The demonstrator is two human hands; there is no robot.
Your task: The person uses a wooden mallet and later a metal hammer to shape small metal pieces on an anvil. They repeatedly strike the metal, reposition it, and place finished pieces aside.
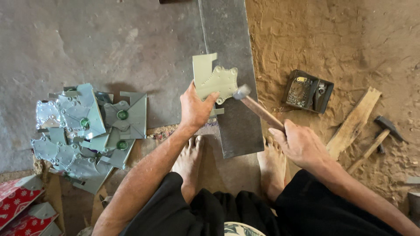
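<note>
Ground surface: grey concrete on my left side, loose sandy dirt on my right, w/ a long dark steel bar (pixel 232 78) laid between them, running away from me. Both my bare feet sit at its near end, one each side. Left hand (pixel 195 108): thumb and fingers pinched on the near edge of a pale green sheet-metal piece (pixel 214 78), holding it flat on the bar; piece has a scalloped riveted plate on top and a tab at upper left. Right hand (pixel 302 144): fist wrapped tight round the wooden handle of a hammer (pixel 258 109); its metal head hangs just beside the piece's right edge, cannot tell if touching. Left of the bar, on concrete: heap of similar grey-green metal pieces (pixel 87 131), several w/ green round centres, stacked loosely and overlapping. Near-left corner: red patterned sheets (pixel 19 205), partly cut off by frame. Right side, on dirt: small dark open tin (pixel 307 91) w/ small metal parts inside, contents too small to ID; wood plank (pixel 354 122) lying diagonal; second hammer (pixel 378 135) just beside the plank, untouched.
</note>
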